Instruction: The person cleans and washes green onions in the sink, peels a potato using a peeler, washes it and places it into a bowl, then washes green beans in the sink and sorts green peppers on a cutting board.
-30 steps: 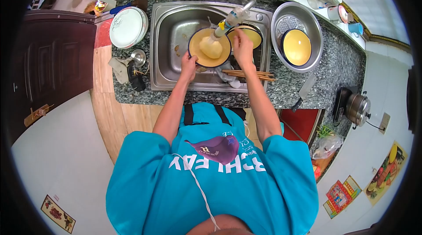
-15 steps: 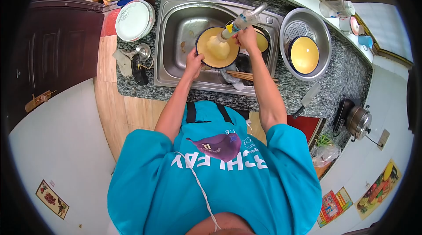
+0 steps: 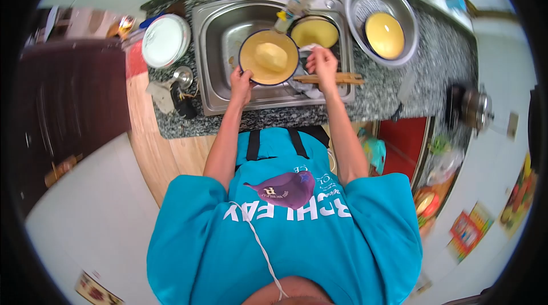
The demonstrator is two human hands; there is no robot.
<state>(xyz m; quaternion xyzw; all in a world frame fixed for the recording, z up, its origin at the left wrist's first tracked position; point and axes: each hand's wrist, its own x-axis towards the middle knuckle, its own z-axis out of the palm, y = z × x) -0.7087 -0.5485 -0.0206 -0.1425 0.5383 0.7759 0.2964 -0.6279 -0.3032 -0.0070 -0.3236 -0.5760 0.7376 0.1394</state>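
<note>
My left hand (image 3: 241, 85) is closed on the near left rim of a yellow bowl with a dark edge (image 3: 251, 64). Inside that bowl lies a pale yellow lump (image 3: 272, 57). The faucet (image 3: 294, 8) ends just above the bowl's far edge. Right of the bowl, my right hand (image 3: 323, 65) has its fingers curled, close to a whitish cloth (image 3: 308, 89) and some chopsticks (image 3: 342, 78); blur hides whether it holds anything. A second yellow bowl (image 3: 314, 32) sits behind it in the sink (image 3: 220, 34).
White plates (image 3: 164, 40) are stacked left of the sink. A metal basin (image 3: 359, 5) holding another yellow bowl (image 3: 385, 35) stands on the right. A knife (image 3: 406, 89) lies on the counter (image 3: 371, 99) before it. Farther right is a pot (image 3: 475, 109).
The view has shifted and blurred. My right hand has come away from the faucet toward me and now hovers near the chopsticks. My left hand still holds the bowl.
</note>
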